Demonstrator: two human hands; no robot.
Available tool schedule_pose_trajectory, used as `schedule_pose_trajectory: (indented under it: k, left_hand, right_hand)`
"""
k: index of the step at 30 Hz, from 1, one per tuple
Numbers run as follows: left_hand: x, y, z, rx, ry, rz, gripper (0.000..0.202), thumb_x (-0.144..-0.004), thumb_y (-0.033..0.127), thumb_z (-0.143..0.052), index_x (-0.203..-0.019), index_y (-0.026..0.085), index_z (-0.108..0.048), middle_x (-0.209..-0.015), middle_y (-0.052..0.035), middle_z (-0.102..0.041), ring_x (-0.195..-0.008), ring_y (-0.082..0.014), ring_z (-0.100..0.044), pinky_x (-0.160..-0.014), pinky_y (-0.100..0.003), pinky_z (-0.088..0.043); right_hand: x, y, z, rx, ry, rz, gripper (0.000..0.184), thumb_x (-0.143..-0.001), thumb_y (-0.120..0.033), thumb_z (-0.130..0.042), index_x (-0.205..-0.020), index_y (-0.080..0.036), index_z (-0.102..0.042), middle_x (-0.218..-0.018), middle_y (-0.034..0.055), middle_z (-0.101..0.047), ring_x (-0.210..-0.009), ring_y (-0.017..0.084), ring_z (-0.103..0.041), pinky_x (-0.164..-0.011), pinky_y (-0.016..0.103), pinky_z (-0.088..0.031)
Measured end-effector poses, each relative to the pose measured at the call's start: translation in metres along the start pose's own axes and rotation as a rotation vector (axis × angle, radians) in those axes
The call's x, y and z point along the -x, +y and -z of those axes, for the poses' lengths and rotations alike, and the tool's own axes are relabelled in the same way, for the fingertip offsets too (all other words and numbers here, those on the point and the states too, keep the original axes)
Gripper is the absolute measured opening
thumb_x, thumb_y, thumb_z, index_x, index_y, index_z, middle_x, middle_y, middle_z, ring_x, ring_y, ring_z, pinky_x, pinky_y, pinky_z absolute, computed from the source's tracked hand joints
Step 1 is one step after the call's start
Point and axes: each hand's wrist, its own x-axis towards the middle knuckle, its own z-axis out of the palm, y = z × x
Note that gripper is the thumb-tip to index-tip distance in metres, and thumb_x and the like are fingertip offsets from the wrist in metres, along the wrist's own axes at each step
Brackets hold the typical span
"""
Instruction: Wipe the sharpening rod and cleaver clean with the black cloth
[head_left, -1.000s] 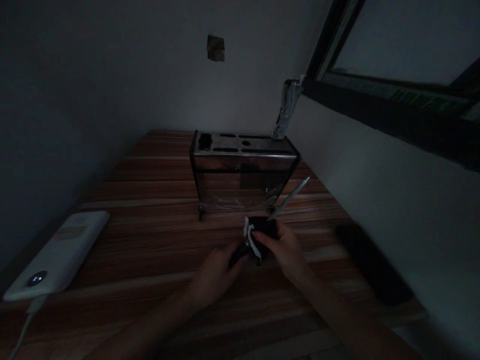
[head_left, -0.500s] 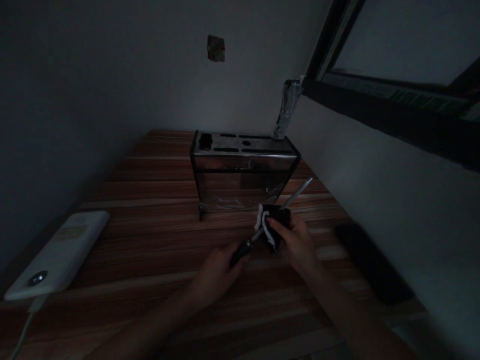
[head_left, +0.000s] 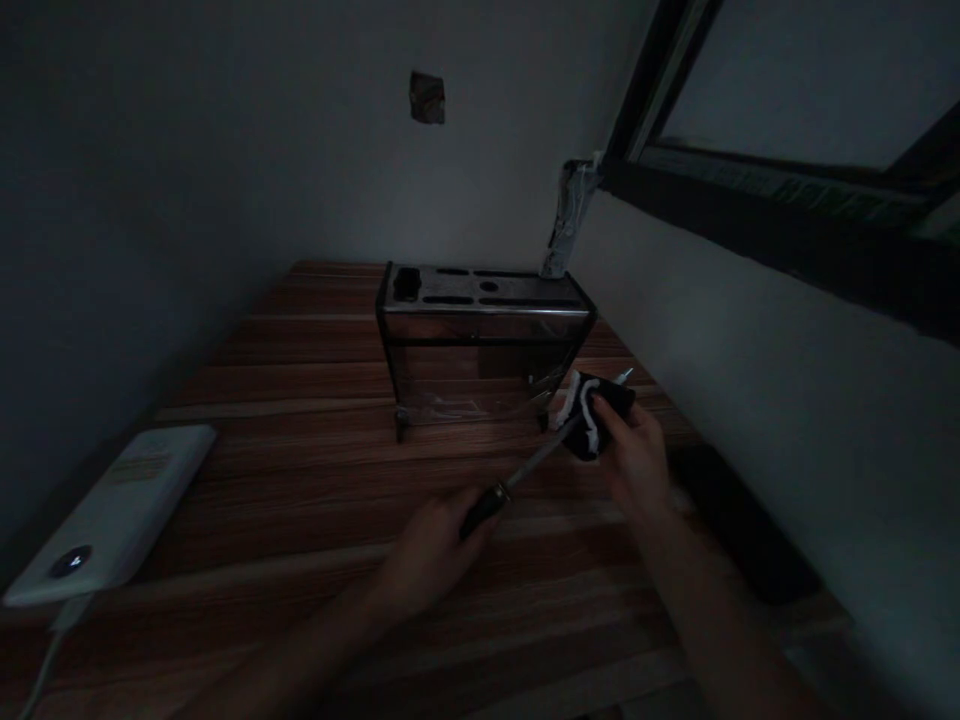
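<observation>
My left hand is closed round the black handle of a sharpening steel, whose long grey rod slants up to the right. My right hand pinches a dark cloth with white edging, folded about the rod near its far end. Just the tip of the rod pokes out beyond the cloth. Behind both hands stands a knife holder with a slotted metal top and clear front; its slots show no knives.
A white power bank with a cable lies at the left on the wood-grained table. At the right, by the wall, is a dark flat object. A dark window frame juts in at upper right.
My right hand has slid the cloth along the rod, away from the handle towards the tip, baring more of the rod. My left hand has stayed nearly still.
</observation>
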Motion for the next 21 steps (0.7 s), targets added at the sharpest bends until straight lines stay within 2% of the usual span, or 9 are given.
schedule_pose_trajectory:
  k: [11,21]
  left_hand:
    - [0.001,-0.001,-0.002,-0.059,0.002,-0.017,0.018,-0.084,0.029,-0.044,-0.092,0.02,-0.058,-0.083,-0.0026,-0.064,-0.073,-0.0168,-0.06,-0.064,-0.025,-0.043]
    - [0.002,-0.001,-0.002,-0.047,-0.005,-0.035,0.018,-0.085,0.027,-0.044,-0.096,0.021,-0.057,-0.086,-0.0023,-0.064,-0.076,-0.0168,-0.061,-0.067,-0.024,-0.044]
  right_hand:
    - [-0.02,-0.011,0.014,-0.085,0.148,0.126,0.019,-0.059,-0.023,-0.074,-0.077,-0.019,-0.068,-0.078,-0.0026,-0.07,-0.073,0.013,-0.064,-0.072,0.027,-0.05]
    - [-0.021,-0.009,0.014,-0.108,0.178,0.178,0.02,-0.06,-0.026,-0.074,-0.078,-0.019,-0.068,-0.076,-0.0025,-0.069,-0.07,0.012,-0.064,-0.067,0.025,-0.051]
